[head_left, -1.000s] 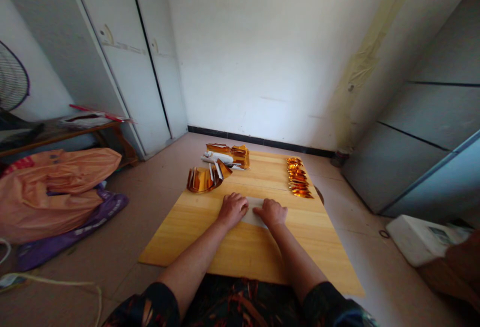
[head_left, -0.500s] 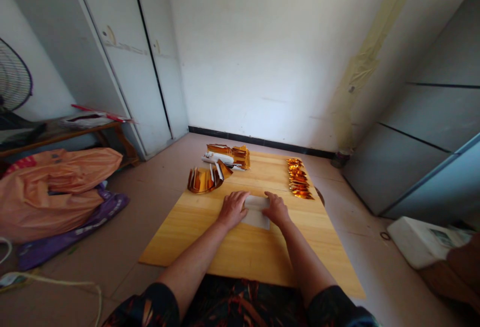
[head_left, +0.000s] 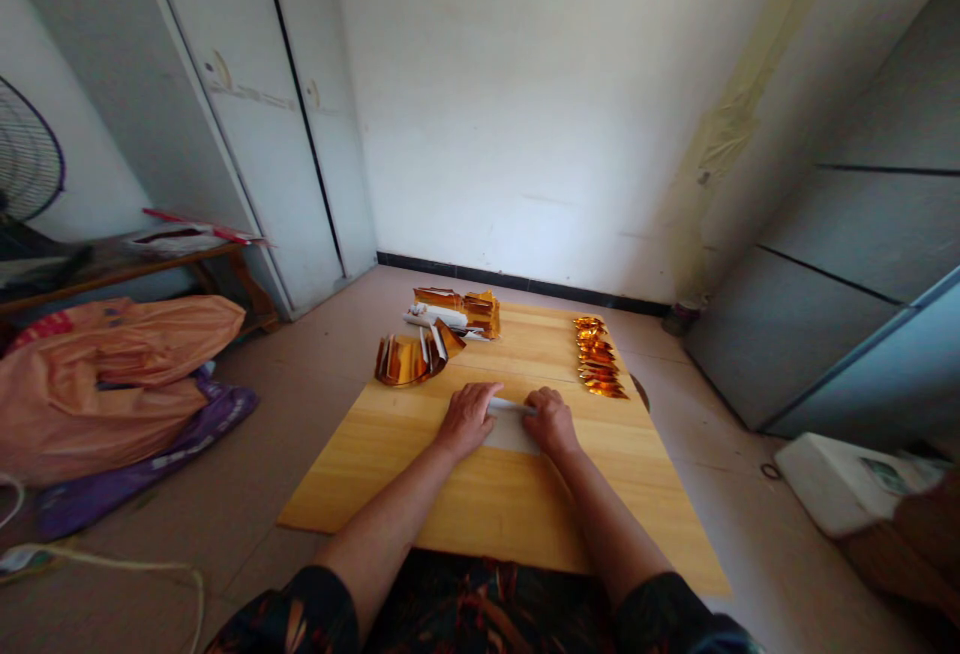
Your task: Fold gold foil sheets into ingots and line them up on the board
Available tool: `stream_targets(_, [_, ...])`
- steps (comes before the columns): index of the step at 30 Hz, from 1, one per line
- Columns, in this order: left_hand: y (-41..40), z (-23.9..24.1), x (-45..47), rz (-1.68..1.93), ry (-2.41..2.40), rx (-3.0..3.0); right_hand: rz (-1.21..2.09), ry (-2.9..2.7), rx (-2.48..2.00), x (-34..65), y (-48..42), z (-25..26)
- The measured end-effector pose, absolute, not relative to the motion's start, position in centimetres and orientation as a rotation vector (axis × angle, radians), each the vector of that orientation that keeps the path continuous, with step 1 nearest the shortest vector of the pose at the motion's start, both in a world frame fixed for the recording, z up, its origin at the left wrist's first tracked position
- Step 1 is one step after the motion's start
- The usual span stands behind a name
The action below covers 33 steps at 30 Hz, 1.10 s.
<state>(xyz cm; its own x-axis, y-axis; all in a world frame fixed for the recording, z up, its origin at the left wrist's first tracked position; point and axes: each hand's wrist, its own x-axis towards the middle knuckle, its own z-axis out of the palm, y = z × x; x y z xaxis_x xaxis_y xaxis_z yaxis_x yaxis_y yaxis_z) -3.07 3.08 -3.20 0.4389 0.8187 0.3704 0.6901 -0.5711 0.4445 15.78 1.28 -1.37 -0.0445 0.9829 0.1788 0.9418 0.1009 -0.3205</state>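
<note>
A sheet of whitish paper (head_left: 512, 431) lies on the wooden board (head_left: 360, 474) in front of me, its far edge turned up into a narrow fold. My left hand (head_left: 466, 417) grips the left end of that fold between thumb and fingers. At the right end, my right hand (head_left: 551, 421) pinches the paper with its fingers curled in. Beyond my left hand stands a curved stack of gold foil sheets (head_left: 405, 361). To the right, a row of folded gold foil pieces (head_left: 598, 359) runs along the board's edge.
A second gold foil bundle (head_left: 484, 314) and a white packet (head_left: 435, 316) rest at the board's far left. Orange and purple bags (head_left: 112, 354) lie on the floor to the left. A white box (head_left: 840, 484) stands on the right, below a grey cabinet (head_left: 847, 234).
The paper's far edge has been folded over toward me, and the raised strip is narrower. My right hand's fingers have curled in and down; the left hand has barely moved.
</note>
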Motion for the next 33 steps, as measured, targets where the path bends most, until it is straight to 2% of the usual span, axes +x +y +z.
stream_targets(8, [3.0, -2.9, -3.1, 0.783, 1.337, 2.453, 0.038, -2.258, -1.85, 15.7, 2.0, 0.3])
stream_targets(18, [3.0, -3.1, -3.1, 0.78, 1.314, 2.52, -0.12, -2.472, -1.712, 15.8, 1.3, -0.4])
stream_targets(33, [2.2, -2.6, -2.8, 0.679, 1.298, 2.779, -0.103, -2.469, -1.671, 15.4, -1.7, -1.2])
